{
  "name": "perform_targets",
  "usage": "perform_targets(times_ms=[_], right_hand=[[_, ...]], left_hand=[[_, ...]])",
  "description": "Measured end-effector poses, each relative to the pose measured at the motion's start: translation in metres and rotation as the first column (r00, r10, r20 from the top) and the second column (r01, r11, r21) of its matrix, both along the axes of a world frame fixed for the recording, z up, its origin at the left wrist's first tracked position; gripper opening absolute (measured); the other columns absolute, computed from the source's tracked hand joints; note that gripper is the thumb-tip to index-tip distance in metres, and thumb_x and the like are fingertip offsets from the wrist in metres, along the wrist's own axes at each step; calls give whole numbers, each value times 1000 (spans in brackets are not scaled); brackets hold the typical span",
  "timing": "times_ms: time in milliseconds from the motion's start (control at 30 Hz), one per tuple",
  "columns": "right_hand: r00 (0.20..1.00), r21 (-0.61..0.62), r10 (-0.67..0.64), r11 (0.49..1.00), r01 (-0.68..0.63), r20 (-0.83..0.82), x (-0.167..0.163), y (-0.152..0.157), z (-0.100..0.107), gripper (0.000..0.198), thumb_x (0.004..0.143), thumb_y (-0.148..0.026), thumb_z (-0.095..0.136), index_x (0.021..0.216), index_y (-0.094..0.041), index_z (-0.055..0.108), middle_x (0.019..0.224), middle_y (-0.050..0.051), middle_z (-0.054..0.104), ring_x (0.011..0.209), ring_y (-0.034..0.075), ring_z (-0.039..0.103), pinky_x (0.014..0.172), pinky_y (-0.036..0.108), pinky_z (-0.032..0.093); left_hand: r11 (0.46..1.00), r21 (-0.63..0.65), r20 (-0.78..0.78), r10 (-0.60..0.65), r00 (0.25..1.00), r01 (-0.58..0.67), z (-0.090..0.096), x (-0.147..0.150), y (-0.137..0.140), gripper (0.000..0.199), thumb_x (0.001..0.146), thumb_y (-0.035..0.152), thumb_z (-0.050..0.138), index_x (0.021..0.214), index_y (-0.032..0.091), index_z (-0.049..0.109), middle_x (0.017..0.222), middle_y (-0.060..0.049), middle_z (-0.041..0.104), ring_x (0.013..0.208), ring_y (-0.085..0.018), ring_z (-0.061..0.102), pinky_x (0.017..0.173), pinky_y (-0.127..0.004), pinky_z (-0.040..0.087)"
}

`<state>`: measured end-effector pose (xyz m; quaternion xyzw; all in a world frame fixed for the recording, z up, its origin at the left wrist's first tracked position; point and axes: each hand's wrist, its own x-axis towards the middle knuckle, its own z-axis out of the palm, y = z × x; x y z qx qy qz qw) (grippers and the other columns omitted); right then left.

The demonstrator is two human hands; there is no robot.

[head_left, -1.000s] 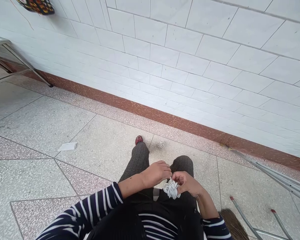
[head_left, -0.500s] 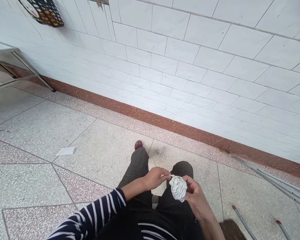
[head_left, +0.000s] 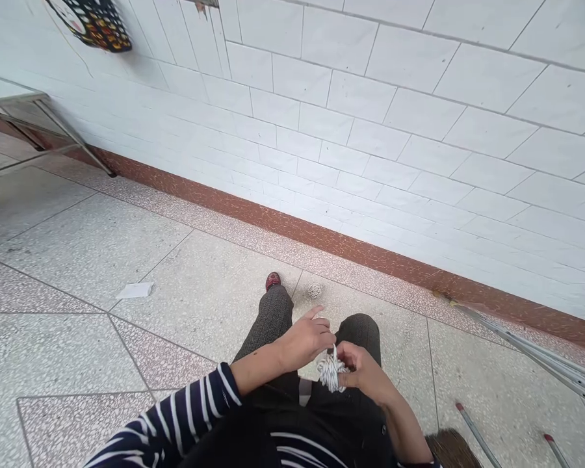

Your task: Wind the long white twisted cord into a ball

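Note:
A ball of white cord with dark flecks is held over my lap, between my knees. My right hand grips it from the right, thumb in front and fingers behind. From the upper left, my left hand pinches a strand of the cord just above the ball, its fingers bent together and one finger sticking out. A second, similar ball of cord lies on the floor beyond my knees, to the right of my red shoe.
A white tiled wall runs across in front. At the left stands a metal-legged table; white paper lies on the floor. Metal poles, red-tipped legs and something brown and furry are at the right. A patterned bag hangs upper left.
The cord ball has shifted left and turned in my right hand. My left hand has rolled over and now pinches the strand above the ball, closer to my right fingers.

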<state>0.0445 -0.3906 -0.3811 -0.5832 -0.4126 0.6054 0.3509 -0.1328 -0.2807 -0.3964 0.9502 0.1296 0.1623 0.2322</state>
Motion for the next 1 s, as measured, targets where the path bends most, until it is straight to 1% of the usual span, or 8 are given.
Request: perform_targets(times_ms=[167, 333, 400, 467, 567, 733, 867, 1000], right_hand=[[975, -18, -53, 999, 50, -216, -6, -9, 13, 32, 68, -35, 81, 87, -21, 59, 82, 0, 61, 76, 17, 56, 66, 29, 49], [943, -17, -122, 992, 123, -308, -13, -12, 20, 63, 71, -31, 81, 127, -31, 53, 102, 2, 61, 81, 19, 59, 65, 33, 56], [960, -13, -68, 998, 67, -270, -18, -14, 22, 56, 72, -30, 80, 124, -29, 58, 106, 4, 62, 87, 21, 60, 67, 34, 57], [970, -41, -66, 998, 58, -234, -21, -15, 24, 44, 71, -27, 78, 113, -25, 64, 105, 4, 63, 86, 21, 60, 67, 33, 57], [960, -69, -196, 980, 185, -200, -22, -17, 27, 35, 71, -26, 75, 104, -24, 63, 99, 3, 65, 82, 20, 60, 67, 34, 57], [927, 72, -376, 924, 375, 1, -2, -3, 27, 36, 71, -30, 72, 105, -24, 61, 101, 4, 66, 87, 22, 62, 75, 35, 56], [848, 185, -431, 902, 391, 308, 14, 16, 7, 40, 66, -31, 67, 105, -23, 64, 112, 8, 62, 94, 26, 60, 84, 39, 50], [885, 150, -357, 933, 326, 298, 4, 13, -18, 36, 57, -20, 66, 93, -21, 69, 102, 7, 63, 97, 28, 57, 93, 42, 44]], left_hand=[[923, -375, -13, 85, 996, -83, -5, -1, -9, 30, 100, 21, 43, 80, 17, 64, 76, 0, 67, 77, -12, 61, 106, -34, 37], [706, -668, -153, 179, 972, -235, 2, -1, -21, 21, 84, 10, 49, 82, 14, 70, 78, -1, 69, 74, -13, 60, 69, -20, 43], [641, -724, -174, 187, 967, -255, 3, -1, -23, 23, 81, 8, 50, 87, 13, 72, 81, -1, 71, 75, -13, 61, 67, -19, 41], [628, -728, -209, 179, 961, -275, 1, -1, -25, 24, 80, 7, 51, 87, 13, 73, 81, 0, 72, 75, -13, 61, 65, -18, 40], [703, -637, -309, 145, 940, -317, -5, -2, -28, 19, 83, 11, 53, 79, 15, 71, 74, 0, 70, 68, -13, 60, 61, -19, 37], [946, -259, -332, 104, 937, -197, -15, -6, -38, 25, 94, 23, 52, 74, 16, 64, 70, -3, 67, 69, -17, 62, 76, -26, 44], [997, -66, -252, 23, 967, -41, -9, -10, -40, 14, 90, 18, 56, 79, 18, 64, 67, -1, 65, 66, -16, 61, 101, -36, 41], [996, 87, -162, -10, 987, 24, 6, -13, -26, 8, 88, 14, 58, 87, 18, 65, 69, -1, 64, 72, -17, 61, 111, -42, 32]])
